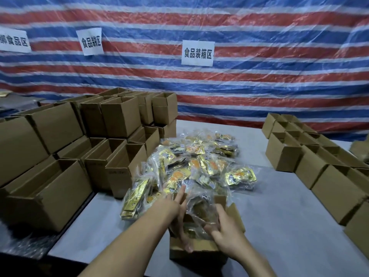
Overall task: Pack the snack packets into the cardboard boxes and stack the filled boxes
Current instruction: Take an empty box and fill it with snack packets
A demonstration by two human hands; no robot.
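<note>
Head view, nearest first: both forearms reach forward over the grey table into one open cardboard box standing just in front of the person. The right hand curls around a clear bag of snack packets that sits in the box mouth, while the left hand lies flat with fingers spread against the bag's left side (pressing rather than gripping, I judge). Directly beyond the box, touching its far edge, spreads the heap of gold packets, its long axis running away from the person; the left hand is nearer to it. Empty boxes stack at far left, more boxes line the right.
</note>
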